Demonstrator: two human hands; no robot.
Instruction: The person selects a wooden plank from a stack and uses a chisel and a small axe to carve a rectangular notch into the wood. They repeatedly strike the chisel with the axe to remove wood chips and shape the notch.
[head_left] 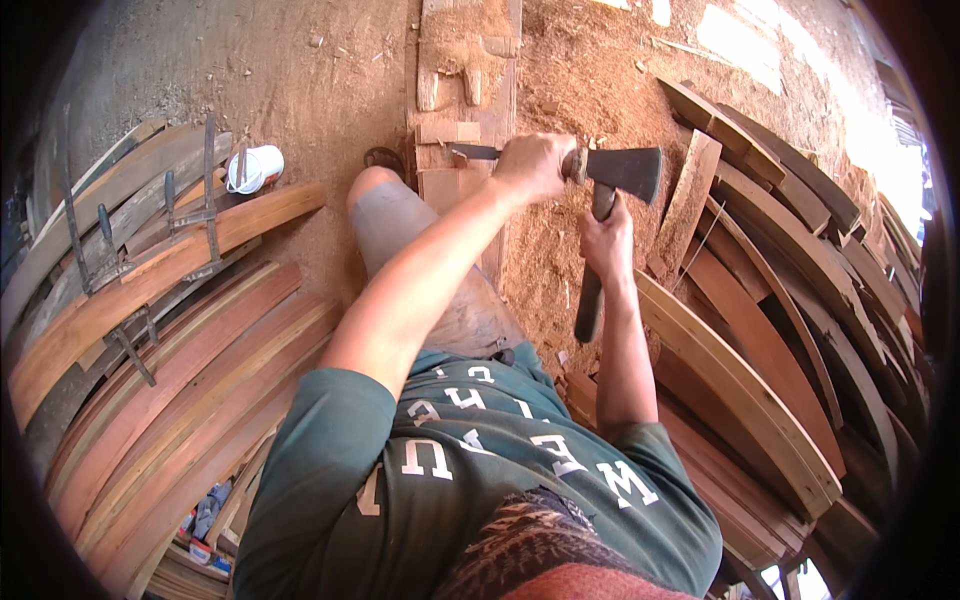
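Observation:
My left hand (532, 168) is closed around a chisel, whose dark narrow blade (474, 151) points left over the wooden plank. At the right of my fist shows the chisel's butt end (574, 165). My right hand (608, 236) grips the dark handle of a hatchet (630, 172). Its black head lies beside the chisel's butt, blunt side toward it; whether the two touch, I cannot tell. Below the tools runs a long wooden plank (436, 188), and farther along it sits a piece with notches and prongs (470, 75), dusted with sawdust.
Stacked boards (190, 390) lie at left, with metal clamps (205, 215) on a beam and a white bucket (256, 169) beyond. Curved timbers (760, 370) pile up close on the right. Sawdust and shavings (590, 75) cover the ground. My bent left leg (400, 225) is beside the plank.

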